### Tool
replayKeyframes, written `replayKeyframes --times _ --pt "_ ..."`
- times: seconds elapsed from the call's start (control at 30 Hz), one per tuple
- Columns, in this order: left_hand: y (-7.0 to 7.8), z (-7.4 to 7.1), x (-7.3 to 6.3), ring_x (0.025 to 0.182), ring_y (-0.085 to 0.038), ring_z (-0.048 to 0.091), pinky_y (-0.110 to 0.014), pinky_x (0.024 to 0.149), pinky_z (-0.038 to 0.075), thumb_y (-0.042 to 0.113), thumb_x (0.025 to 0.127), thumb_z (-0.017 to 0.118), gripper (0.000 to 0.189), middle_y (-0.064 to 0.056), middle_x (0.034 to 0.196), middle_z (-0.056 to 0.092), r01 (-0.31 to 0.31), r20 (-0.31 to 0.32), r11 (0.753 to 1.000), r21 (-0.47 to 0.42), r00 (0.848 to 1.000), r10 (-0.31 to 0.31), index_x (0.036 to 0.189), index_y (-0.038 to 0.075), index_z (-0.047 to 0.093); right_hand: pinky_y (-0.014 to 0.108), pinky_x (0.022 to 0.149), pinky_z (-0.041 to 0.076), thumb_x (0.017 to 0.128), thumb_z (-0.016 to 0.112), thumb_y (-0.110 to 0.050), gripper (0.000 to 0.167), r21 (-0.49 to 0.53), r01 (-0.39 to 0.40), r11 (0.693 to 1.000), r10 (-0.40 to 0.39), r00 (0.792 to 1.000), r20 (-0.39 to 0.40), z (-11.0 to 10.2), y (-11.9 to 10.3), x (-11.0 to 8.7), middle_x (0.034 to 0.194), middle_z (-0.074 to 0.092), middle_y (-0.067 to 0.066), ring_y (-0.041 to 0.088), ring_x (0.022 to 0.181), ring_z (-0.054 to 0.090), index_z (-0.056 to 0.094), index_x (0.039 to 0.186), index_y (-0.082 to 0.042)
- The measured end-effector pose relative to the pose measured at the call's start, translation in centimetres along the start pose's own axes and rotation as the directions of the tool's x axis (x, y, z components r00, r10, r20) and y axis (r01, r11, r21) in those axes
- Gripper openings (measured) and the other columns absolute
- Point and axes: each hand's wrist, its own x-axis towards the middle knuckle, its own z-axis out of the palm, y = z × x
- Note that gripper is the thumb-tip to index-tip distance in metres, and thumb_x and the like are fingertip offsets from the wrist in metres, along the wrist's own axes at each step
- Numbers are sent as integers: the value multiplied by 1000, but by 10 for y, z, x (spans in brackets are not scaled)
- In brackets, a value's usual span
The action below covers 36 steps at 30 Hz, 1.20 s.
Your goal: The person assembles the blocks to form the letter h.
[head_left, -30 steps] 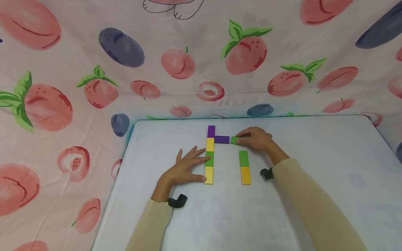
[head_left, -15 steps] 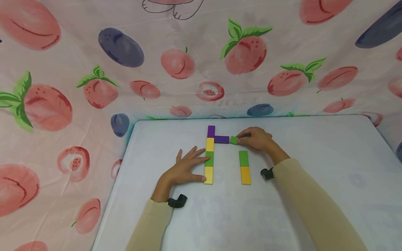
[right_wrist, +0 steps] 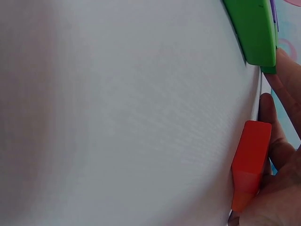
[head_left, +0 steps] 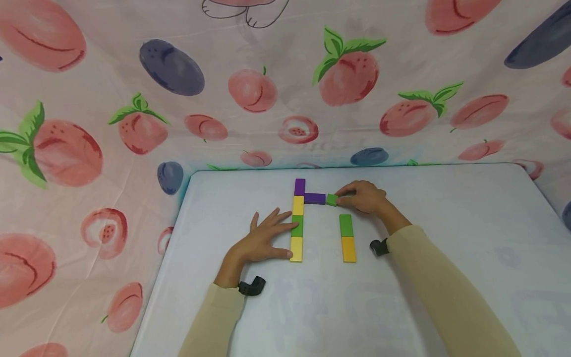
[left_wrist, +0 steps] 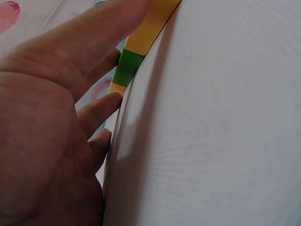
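At three o'clock of the sideways purple block (head_left: 314,199), the right hand (head_left: 362,197) pinches a green block (head_left: 331,200); straighten it softly while the left hand (head_left: 258,241), fingers apart, steadies the row (head_left: 300,219).

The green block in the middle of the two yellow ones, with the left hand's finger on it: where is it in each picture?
Head view: near the middle, the green block sits in the tall column, by the left hand.
Left wrist view: the same green block is up top, left of centre.
Right wrist view: not in it; the big green one is another.
Shared landmark: white tabletop.
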Motion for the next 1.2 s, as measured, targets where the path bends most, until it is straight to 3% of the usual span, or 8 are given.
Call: replayKeyframes --times 0.53,1.2 --pt "-1 1 1 161 -19 -2 -65 121 -16 61 82 76 81 13 170 21 10 10 1000 3 1000 -10 154 41 44 82 108 14 93 71 -42 33 -1 2 1000 -2 1000 -11 2 0 0 138 64 10 39 138 46 76 121 -26" --pt "-2 2 1 162 -20 -1 -67 121 -15 61 82 77 81 13 170 22 -3 -3 1000 6 1000 3 154 41 44 79 105 21 94 71 -43 34 -13 4 1000 -4 1000 -20 2 -2 -2 138 64 9 38 136 48 75 124 -26"
